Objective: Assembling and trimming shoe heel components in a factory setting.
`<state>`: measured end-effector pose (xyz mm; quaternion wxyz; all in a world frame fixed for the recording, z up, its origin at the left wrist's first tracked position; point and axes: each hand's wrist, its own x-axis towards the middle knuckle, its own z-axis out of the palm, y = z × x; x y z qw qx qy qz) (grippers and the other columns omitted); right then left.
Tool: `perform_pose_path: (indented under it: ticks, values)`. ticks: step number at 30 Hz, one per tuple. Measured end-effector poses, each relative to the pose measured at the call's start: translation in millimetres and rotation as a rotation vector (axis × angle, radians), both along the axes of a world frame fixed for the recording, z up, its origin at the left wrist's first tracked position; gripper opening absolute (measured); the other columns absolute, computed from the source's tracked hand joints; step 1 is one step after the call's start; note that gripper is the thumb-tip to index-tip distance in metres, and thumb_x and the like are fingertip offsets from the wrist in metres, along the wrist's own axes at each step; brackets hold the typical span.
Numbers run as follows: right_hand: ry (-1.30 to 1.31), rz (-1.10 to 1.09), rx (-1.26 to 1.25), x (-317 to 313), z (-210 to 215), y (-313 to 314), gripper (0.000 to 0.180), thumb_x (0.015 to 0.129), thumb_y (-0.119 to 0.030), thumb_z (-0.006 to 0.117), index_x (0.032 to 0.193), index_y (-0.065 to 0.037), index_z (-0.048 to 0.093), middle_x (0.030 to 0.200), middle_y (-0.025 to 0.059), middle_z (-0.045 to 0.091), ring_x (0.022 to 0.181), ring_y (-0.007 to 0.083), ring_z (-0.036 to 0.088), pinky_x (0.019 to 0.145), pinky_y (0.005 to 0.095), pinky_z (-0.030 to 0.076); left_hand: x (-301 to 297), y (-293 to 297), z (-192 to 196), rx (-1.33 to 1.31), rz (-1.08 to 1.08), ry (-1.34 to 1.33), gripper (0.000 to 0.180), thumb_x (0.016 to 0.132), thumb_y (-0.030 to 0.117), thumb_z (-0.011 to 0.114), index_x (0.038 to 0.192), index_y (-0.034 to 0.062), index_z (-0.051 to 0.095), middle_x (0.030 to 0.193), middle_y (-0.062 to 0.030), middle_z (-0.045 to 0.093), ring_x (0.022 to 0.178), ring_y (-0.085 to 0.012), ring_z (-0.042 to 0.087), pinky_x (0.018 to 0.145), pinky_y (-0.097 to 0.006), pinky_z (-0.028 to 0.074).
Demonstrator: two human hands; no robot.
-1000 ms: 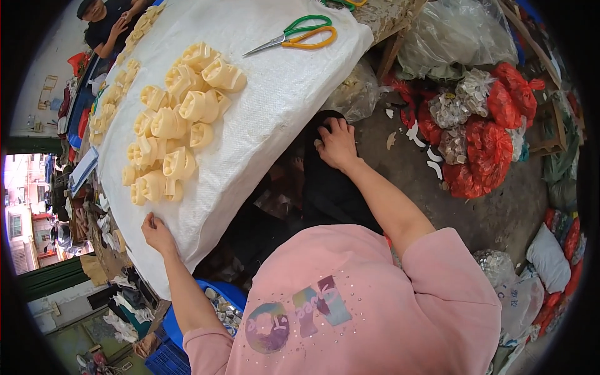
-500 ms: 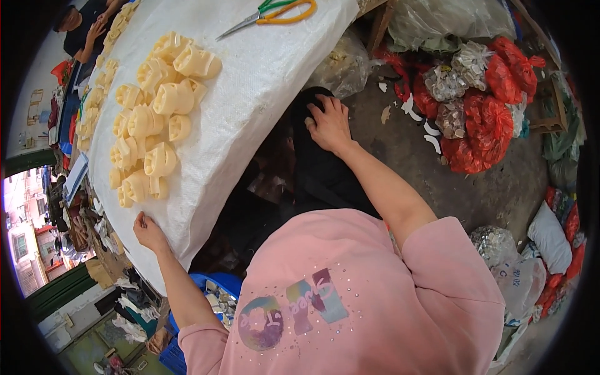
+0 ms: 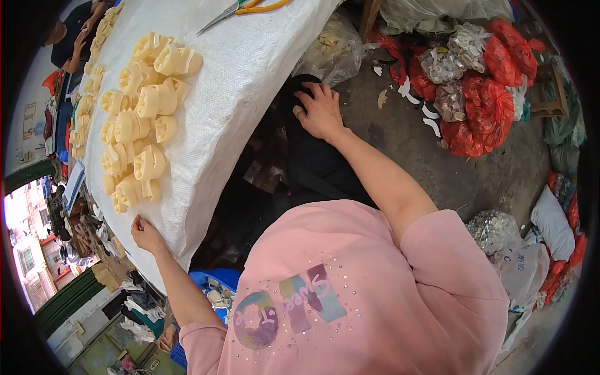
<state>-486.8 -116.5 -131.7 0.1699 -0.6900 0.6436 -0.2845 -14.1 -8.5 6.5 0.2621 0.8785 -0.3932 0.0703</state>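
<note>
The largest thing here is the worktop (image 3: 228, 81), draped in a white woven cover and bulging along the edge that faces the person; past that edge, on its right, a black-clad leg (image 3: 315, 165) takes the weight of one hand; on the worktop's left part sits the heap of cream rolled pieces (image 3: 132, 126), loosely piled; the step looks like a pause between handlings, as neither grip touches a roll; to take one, the next move would call for the left hand to lift slightly and reach further in over the worktop; the right hand (image 3: 320, 112), off the worktop's right side, has its fingers spread on the knee, with no object visible in its grip, and is well apart from the heap; the left hand (image 3: 147, 235), at the worktop's lower left border, has its fingers loosely curled, and whether they close on anything I cannot tell; the lowest rolls lie just beyond its fingertips, near but not touching; smallest, the scissors (image 3: 240, 8) lie at the worktop's far end, partly cut off by the view
</note>
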Motion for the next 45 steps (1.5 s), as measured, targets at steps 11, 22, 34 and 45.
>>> perform_pose_path:
  ticks: [11,22,34,45]
  values:
    - [0.032,0.075,-0.031,12,0,4,0.038,0.083,-0.029,0.059,0.116,-0.012,0.064,0.133,0.0097,0.047,0.124,0.0294,0.039,0.100,0.0469,0.031,19,10,-6,-0.047,-0.030,0.024,0.028,0.085,0.010,0.056,0.108,-0.0028,0.065,0.108,-0.0169,0.065,0.099,-0.0271,0.062,0.089,-0.035,0.048]
    - [-0.062,0.759,0.445,68,46,38,0.043,0.083,-0.029,0.057,0.124,-0.015,0.060,0.132,0.0143,0.052,0.127,0.0297,0.044,0.108,0.0532,0.026,8,5,-4,-0.134,-0.023,0.125,0.025,0.083,0.011,0.059,0.104,0.0009,0.067,0.107,-0.0141,0.063,0.097,-0.0256,0.061,0.088,-0.034,0.047]
    - [0.422,0.720,0.323,42,45,7,0.034,0.084,-0.027,0.053,0.113,-0.012,0.064,0.111,0.0135,0.064,0.111,0.0289,0.056,0.092,0.0525,0.039,1,8,-4,-0.132,0.002,0.163,0.022,0.083,0.012,0.061,0.102,0.0031,0.069,0.104,-0.0127,0.063,0.093,-0.0237,0.061,0.085,-0.034,0.047]
    - [0.604,0.979,0.286,37,67,43,0.029,0.089,-0.028,0.052,0.113,-0.019,0.066,0.129,0.0052,0.056,0.125,0.0234,0.044,0.105,0.0610,0.020,7,8,-11,-0.225,-0.084,0.190,0.025,0.084,0.011,0.058,0.105,0.0018,0.067,0.108,-0.0137,0.063,0.100,-0.0241,0.060,0.090,-0.033,0.047]
